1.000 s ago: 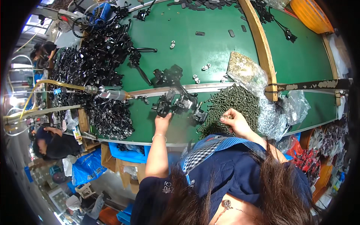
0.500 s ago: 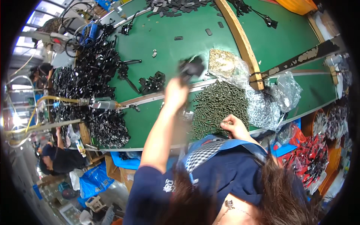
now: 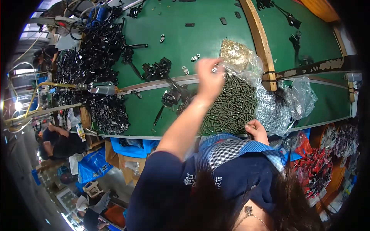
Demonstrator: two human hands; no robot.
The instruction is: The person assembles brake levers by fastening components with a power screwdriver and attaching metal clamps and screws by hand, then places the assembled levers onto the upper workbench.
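My left hand [image 3: 209, 82] reaches over the metal strip, fingers apart around a small silver clamp [image 3: 215, 68]. Other clamps [image 3: 195, 57] lie left of it. Below my left hand spreads a pile of dark bolts [image 3: 231, 104]. My right hand [image 3: 256, 130] is at the pile's near edge with its fingers pinched; what they hold is too small to make out. Black lever assemblies [image 3: 173, 96] lie left of my left forearm, and another [image 3: 157, 68] rests beyond the strip. Past the wooden beam, a black lever assembly [image 3: 296, 44] lies on the green table, its lower part blurred.
A wooden beam [image 3: 259, 34] crosses the green table [image 3: 185, 42]. Bags of gold parts [image 3: 235, 52] and silver screws [image 3: 271, 111] flank the bolts. Black parts [image 3: 92, 57] heap up at left, near a hose-fed tool [image 3: 103, 89]. Another person [image 3: 63, 142] is at far left.
My left hand has let go of a black lever assembly and moved right to a clamp. An assembly now lies beyond the beam. The view has shifted; my right hand stays by the bolts.
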